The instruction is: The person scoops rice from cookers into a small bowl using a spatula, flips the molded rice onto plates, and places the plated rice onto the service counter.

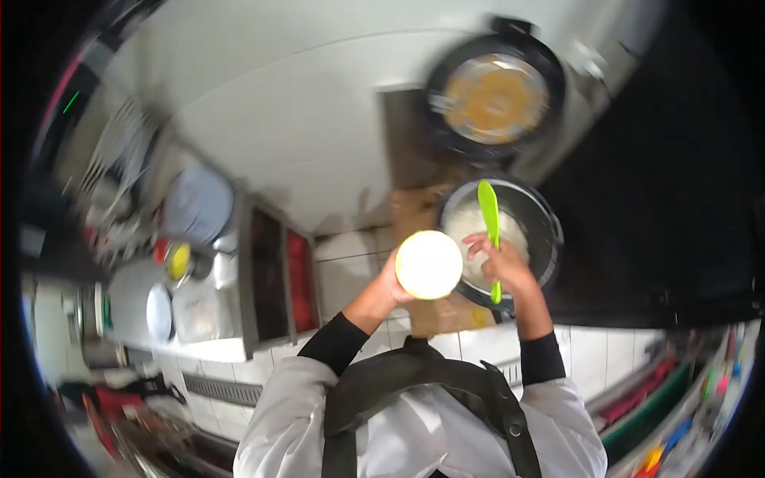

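A round white bowl or tub (429,264) with a yellowish rim sits in my left hand (390,284), whose fingers are partly hidden beneath it. My right hand (510,267) grips a bright green spatula (488,203), its broad end pointing away from me. Below that hand stands a dark rice cooker (550,219) with white contents, apparently rice (462,223). Its lid (446,72) is swung up behind, showing a shiny inner plate with brownish patches (498,99).
Beneath the cooker is a brown, board-like surface (410,211). A large black surface (637,223) lies to the right. On the left, a metal counter (127,279) carries a stack of pale plates (199,203) and a yellow item (179,261). White floor tiles (351,275) show between.
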`<state>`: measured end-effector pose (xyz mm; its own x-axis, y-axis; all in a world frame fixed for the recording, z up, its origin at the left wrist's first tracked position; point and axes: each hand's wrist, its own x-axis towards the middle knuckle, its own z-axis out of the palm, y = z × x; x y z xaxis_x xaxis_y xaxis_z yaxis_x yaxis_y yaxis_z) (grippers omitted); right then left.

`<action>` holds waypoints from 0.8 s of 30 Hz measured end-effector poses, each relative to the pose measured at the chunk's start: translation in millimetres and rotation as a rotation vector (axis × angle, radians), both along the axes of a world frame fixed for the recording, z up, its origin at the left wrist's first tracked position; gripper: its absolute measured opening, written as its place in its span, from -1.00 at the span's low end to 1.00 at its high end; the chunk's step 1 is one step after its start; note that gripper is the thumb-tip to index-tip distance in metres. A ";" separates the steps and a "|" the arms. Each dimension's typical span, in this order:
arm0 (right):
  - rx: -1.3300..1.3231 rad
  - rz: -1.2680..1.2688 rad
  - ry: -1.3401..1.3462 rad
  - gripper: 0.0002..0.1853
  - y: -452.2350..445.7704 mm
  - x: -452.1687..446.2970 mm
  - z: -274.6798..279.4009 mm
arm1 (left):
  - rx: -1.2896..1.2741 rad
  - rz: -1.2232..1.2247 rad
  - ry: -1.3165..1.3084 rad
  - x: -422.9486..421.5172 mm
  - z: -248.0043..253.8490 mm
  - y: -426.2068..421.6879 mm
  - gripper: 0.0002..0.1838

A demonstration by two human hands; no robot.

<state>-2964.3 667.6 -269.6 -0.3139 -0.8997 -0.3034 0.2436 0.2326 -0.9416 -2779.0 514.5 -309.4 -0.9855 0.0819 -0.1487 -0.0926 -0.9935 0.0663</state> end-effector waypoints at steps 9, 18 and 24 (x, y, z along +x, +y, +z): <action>0.352 0.780 -0.846 -0.83 -162.3 357.8 -20.5 | -0.057 0.493 -0.195 406.4 26.2 -28.4 -0.50; 0.500 0.973 -0.703 -0.82 -304.4 754.9 -43.7 | 0.401 1.227 -0.311 775.1 5.0 8.7 -0.43; -0.250 0.722 0.559 -0.64 -502.1 923.8 -58.0 | 0.292 1.456 -0.402 889.5 -38.8 16.2 -0.46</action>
<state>-2040.5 165.5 -327.6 0.3023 -0.9519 -0.0497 -0.3817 -0.0731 -0.9214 -1889.5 530.7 -348.2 -0.1353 -0.8130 -0.5663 0.9754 -0.2097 0.0681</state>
